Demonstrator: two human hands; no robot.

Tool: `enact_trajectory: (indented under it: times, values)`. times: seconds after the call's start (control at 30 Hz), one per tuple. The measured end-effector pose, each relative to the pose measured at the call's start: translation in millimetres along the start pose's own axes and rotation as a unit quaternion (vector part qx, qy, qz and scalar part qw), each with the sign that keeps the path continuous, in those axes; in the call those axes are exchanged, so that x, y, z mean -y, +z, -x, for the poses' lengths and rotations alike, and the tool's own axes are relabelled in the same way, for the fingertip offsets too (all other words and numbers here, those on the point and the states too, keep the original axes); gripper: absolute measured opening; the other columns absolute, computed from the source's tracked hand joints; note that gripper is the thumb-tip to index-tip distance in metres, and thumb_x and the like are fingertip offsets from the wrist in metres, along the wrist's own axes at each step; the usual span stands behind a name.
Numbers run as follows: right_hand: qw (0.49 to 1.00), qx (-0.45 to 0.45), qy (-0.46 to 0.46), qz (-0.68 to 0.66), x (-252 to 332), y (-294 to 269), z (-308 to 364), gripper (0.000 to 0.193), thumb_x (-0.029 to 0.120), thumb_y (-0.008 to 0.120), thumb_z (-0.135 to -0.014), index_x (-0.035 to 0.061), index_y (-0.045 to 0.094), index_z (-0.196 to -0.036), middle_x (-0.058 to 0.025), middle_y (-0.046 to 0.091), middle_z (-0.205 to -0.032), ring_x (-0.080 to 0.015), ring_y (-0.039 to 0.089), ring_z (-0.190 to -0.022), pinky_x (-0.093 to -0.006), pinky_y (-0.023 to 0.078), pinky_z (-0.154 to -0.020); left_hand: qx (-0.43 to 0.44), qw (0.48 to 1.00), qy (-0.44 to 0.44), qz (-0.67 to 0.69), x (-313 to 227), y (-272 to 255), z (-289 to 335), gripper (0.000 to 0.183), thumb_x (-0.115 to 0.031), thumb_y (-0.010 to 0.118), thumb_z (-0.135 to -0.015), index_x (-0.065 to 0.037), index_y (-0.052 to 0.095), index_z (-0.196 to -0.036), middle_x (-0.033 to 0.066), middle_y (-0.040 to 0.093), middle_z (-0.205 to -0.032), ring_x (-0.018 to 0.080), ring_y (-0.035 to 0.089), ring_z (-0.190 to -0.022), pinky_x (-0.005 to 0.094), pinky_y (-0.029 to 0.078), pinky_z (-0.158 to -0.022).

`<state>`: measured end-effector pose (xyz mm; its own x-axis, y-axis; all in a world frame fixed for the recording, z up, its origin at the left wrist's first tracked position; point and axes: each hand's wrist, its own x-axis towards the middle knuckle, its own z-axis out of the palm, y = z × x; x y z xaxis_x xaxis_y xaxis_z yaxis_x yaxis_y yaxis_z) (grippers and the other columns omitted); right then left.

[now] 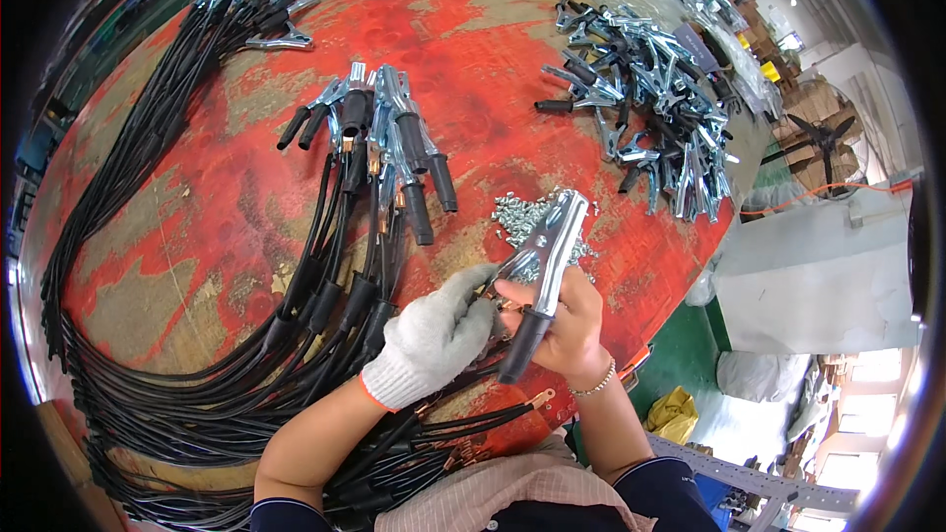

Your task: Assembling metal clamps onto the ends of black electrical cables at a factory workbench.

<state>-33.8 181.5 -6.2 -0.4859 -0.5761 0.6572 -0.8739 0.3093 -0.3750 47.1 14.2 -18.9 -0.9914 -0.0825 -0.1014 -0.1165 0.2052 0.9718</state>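
The head view looks down on a worn round tabletop painted red (236,207), its grey-brown base showing through in patches.

Near the lower middle, the person's right hand (562,330), bare with a beaded bracelet at the wrist, is clenched around a large silver metal spring clamp with a black rubber-sleeved handle (542,266). The clamp points up and away from the person, its jaws resting just above the hand and its black handle running down across the palm. The left hand (434,335), in a grey knitted work glove with an orange cuff, presses against the clamp from the left, its fingertips pinching at the clamp's lower body where a cable end meets it; the exact part it pinches is hidden between the two hands.

Just behind the held clamp lies a small heap of silver screws (517,212). To the left of that sits a bundle of finished clamps with black handles (379,133), joined to long black cables (177,374) that sweep round the left edge of the table and back under the person's forearms. A second cluster of clamps on cables (261,0) lies at the far left. At the far right, a big loose pile of silver clamps with black handles (650,89) spreads toward the table's edge.
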Motion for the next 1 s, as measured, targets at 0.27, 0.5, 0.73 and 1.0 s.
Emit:
enact_trajectory:
  times: [0.27,0.5,0.73,1.0]
  values:
    - [0.981,0.005,0.114,0.155,-104,-31,14,0.019,0.016,0.071,-0.082,0.0103,0.069,-0.099,-0.0104,0.064,-0.093,-0.0307,0.061,-0.09,-0.0404,0.049,-0.08,-0.132,0.982,0.065,-0.12,-6,-44,-10,0.038,-0.007,0.052,-0.094,0.004,0.047,-0.13,0.0129,0.066,-0.095,0.0136,0.064,-0.077,0.0276,0.052,-0.07]
    - [0.913,0.131,0.109,0.37,-261,-73,-6,0.037,0.018,0.067,-0.085,0.0154,0.061,-0.121,-0.0062,0.058,-0.12,-0.0275,0.054,-0.113,-0.0444,0.044,-0.092,-0.174,0.911,-0.125,-0.353,-8,-70,-15,0.052,-0.043,0.06,-0.088,-0.009,0.051,-0.127,0.019,0.069,-0.1,0.0388,0.066,-0.092,0.0451,0.052,-0.077]
    - [0.793,0.394,0.151,0.439,-275,-71,-52,0.033,0.018,0.066,-0.085,0.0285,0.065,-0.116,-0.0054,0.058,-0.11,-0.0253,0.061,-0.104,-0.0489,0.044,-0.086,-0.094,0.85,0.018,-0.518,-57,-41,22,0.017,-0.03,0.062,-0.09,-0.014,0.06,-0.084,0.0091,0.065,-0.071,0.0315,0.065,-0.064,0.0437,0.051,-0.056]
    - [0.957,0.201,0.189,0.087,-221,-117,-70,0.04,0.015,0.068,-0.086,0.0194,0.059,-0.125,-0.0068,0.059,-0.124,-0.0238,0.063,-0.106,-0.0389,0.046,-0.093,0.065,0.797,0.028,-0.6,-3,15,-28,0.017,-0.026,0.062,-0.088,-0.01,0.061,-0.094,0.0106,0.067,-0.088,0.0277,0.068,-0.078,0.0402,0.055,-0.062]
